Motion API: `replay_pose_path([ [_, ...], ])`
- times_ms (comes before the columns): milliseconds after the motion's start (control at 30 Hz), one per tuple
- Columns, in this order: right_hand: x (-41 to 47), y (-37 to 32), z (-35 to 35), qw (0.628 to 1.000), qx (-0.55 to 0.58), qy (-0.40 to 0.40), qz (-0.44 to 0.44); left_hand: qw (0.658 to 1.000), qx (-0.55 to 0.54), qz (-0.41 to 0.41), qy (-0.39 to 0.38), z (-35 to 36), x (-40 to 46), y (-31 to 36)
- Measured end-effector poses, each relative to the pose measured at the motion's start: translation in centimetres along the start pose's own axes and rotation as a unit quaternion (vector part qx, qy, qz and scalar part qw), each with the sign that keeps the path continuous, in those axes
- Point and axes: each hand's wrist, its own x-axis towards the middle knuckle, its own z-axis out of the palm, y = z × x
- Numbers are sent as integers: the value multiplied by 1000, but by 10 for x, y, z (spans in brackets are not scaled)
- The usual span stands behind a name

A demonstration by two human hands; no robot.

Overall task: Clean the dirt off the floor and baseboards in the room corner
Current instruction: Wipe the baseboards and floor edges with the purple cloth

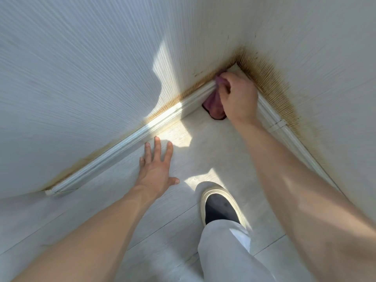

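Cloth (214, 102) hangs lengthwise down from right hand (238, 96).

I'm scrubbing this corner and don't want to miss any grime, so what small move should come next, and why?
Probably slide the purple cloth left along the left baseboard. The right hand grips it bunched at the corner, and brownish staining runs along the wall just above that baseboard.

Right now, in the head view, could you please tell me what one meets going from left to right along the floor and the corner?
Open left hand flat on the pale floor → dark slip-on shoe with cream sole → purple cleaning cloth → right hand gripping that cloth → white clip on the right white baseboard.
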Motion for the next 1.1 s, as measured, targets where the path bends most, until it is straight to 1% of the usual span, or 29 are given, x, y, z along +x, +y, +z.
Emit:
replay_pose_path([
  [33, -4, -9, 7, 998, 12, 26, 52, 1000, -2, -1, -1, 0, 0, -1],
  [67, -8, -19, 14, 997, 15, 36, 67, 1000, -4, -3, -2, 0, -1, -1],
  [100, -14, -24, 19, 998, 3, 29, 47, 1000, -2, -1, -1, 0, -2, -1],
  [167, -18, -17, 11, 998, -23, -28, -44, 1000, 0, 2, 1, -1, -2, 0],
  [200, -11, -6, 0, 995, -38, -49, -75, 1000, 1, 4, 2, -1, -2, 0],
  [233, 2, 5, -9, 993, -53, -62, -81, 1000, 3, 4, 5, -1, -1, -1],
  [300, 20, 16, -16, 995, -69, -59, -47, 1000, 6, 5, 1, 0, -2, -1],
  [367, 14, 3, -6, 996, -72, -43, -31, 1000, 8, 9, 6, 1, -2, -1],
  [433, 2, -12, 3, 990, -86, -73, -85, 1000, 8, 7, 8, 0, -1, -1],
  [500, -4, -4, 6, 969, -110, -119, -187, 1000, 12, 7, 1, 0, -1, 0],
  [533, 2, 1, 5, 961, -119, -114, -223, 1000, 14, 7, 2, 0, 0, 0],
  [567, 9, 7, 3, 961, -123, -92, -232, 1000, 14, 7, 2, 0, 0, 0],
  [600, 11, 11, 4, 966, -115, -69, -220, 1000, 11, 8, 3, 1, 0, -1],
  [633, 9, 13, 7, 977, -91, -48, -188, 1000, 7, 8, 6, 1, 1, -1],
  [667, 2, 11, 11, 990, -49, -24, -128, 1000, 4, 7, 7, 2, 0, -1],
  [700, -5, 7, 14, 999, 5, 7, -45, 1000, 4, 8, 8, 2, 0, -1],
  [733, -10, 3, 18, 996, 62, 43, 50, 1000, 3, 8, 9, 3, 1, -1],
  [767, -13, -4, 23, 980, 115, 77, 141, 1000, 4, 7, 11, 3, 0, -1],
  [800, -16, -12, 28, 962, 151, 96, 205, 1000, 6, 7, 11, 3, 0, -2],
  [833, -18, -19, 31, 949, 181, 98, 237, 1000, 8, 10, 13, 3, 0, -2],
  [867, -20, -28, 34, 942, 217, 76, 245, 1000, 9, 12, 17, 4, 0, -3],
  [933, -34, -41, 33, 925, 296, 0, 239, 1000, 6, 12, 20, 4, 0, -3],
  [967, -44, -43, 32, 910, 327, -35, 251, 1000, 3, 13, 20, 5, 0, -3],
  [1000, -55, -41, 30, 890, 355, -55, 282, 1000, 0, 15, 20, 5, 0, -3],
  [1033, -64, -38, 30, 860, 385, -56, 330, 1000, -3, 15, 18, 5, 0, -3],
  [1100, -74, -29, 26, 785, 442, -7, 435, 1000, 0, 15, 19, 5, 1, -3],
])
